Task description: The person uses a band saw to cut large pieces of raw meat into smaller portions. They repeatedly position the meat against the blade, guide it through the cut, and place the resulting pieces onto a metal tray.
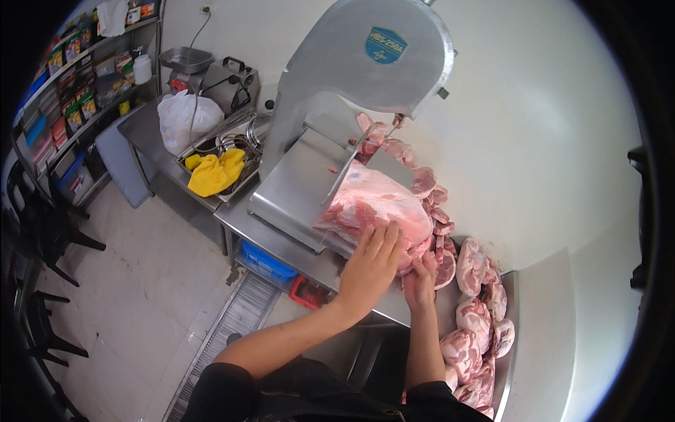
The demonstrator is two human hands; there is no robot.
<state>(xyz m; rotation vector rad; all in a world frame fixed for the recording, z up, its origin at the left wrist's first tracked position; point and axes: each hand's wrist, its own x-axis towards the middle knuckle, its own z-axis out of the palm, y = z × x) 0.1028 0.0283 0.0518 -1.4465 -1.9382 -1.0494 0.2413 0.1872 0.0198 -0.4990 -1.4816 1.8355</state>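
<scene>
A large cut of raw pork (380,200), pale with fat on top, lies against the upright plate of a grey meat bandsaw (365,56). My left hand (373,264) presses on the near side of the cut, fingers together and curved over it. Lower and to the right, my right hand (420,283) grips the cut's near end; part of its fingers is hidden by the meat. The saw's flat metal table (299,176) extends to the left of the pork. Sliced pork pieces (423,181) are piled along the far right side of the cut.
Several more large pork cuts (472,316) lie along the steel counter at the right, beside the wall. Left of the saw are a yellow cloth (216,172) and a white plastic bag (188,121). Blue (267,260) and red crates (307,292) sit under the counter.
</scene>
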